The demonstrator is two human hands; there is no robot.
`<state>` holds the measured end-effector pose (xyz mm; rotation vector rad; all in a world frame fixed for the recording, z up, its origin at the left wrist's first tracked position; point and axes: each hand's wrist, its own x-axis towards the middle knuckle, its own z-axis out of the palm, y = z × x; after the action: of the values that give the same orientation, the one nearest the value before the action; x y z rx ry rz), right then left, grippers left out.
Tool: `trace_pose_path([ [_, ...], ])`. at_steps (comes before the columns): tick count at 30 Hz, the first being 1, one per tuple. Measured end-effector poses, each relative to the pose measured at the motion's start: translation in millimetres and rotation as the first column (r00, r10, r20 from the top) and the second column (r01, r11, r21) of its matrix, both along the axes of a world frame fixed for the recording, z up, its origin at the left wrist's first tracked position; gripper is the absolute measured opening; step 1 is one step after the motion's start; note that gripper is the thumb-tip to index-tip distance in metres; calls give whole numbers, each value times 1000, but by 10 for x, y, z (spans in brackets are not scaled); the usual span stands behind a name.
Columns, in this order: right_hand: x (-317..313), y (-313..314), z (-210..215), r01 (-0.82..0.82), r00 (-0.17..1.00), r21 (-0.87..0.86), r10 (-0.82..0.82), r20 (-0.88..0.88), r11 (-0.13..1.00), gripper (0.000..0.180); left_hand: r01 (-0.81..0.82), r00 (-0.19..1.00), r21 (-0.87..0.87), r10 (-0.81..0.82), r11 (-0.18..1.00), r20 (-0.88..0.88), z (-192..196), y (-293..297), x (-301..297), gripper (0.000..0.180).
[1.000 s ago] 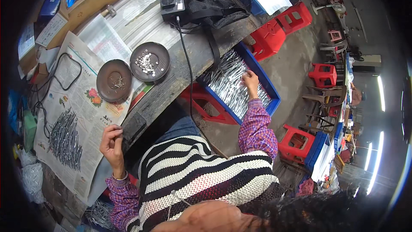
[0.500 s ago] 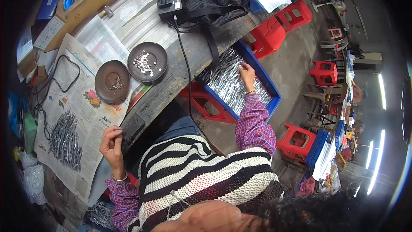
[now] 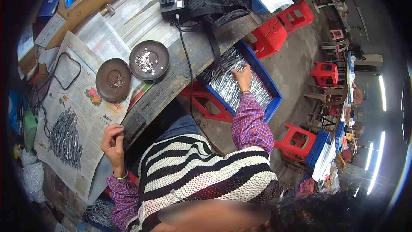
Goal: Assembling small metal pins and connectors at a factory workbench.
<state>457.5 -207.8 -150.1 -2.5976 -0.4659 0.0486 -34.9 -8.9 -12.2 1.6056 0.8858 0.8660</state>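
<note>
My right hand [image 3: 243, 78] reaches into a blue tray [image 3: 269, 87] filled with slim, shiny metal pieces [image 3: 225, 87]. Its thumb and fingers stand apart against the pieces, and none is visibly gripped. Beside the table's front edge, my left hand [image 3: 113, 145] is raised with its fingers curled together. Whatever they may hold is too small or hidden to make out. Left of that hand, a pile of dark metal strips [image 3: 65, 139] lies on a newspaper [image 3: 92, 122]. Two brown dishes are on the table: one [image 3: 103, 88] has small pins, the other [image 3: 161, 53] small silvery discs.
Red plastic stools [image 3: 206, 108] stand under and around the tray. A black cable [image 3: 185, 56] runs from a black device [image 3: 171, 5] down over the table edge. A black mesh bag [image 3: 225, 2] and a hammer [image 3: 109, 9] lie farther back. Boxes [image 3: 81, 6] line the far left.
My right hand has shifted slightly left and nearer within the tray, and its thumb and fingers have spread from a pinch. The left hand has barely moved.
</note>
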Motion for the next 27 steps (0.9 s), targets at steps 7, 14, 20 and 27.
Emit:
trace_pose_path([
  [7,129,-149,-104,83,991,154,-65,-120,985,58,-24,1000,-24,24,999,0,22,-31,42,13],
  [14,182,-135,-199,108,958,340,-5,-288,934,60,-15,1000,-16,15,1000,-24,1,-4,28,14],
  [20,-4,130,-101,-117,985,74,126,-120,990,58,-60,993,80,68,995,-98,30,-52,-95,19],
  [27,-15,-195,348,-66,988,312,105,-110,948,38,42,999,92,-42,995,-8,165,35,11,23],
])
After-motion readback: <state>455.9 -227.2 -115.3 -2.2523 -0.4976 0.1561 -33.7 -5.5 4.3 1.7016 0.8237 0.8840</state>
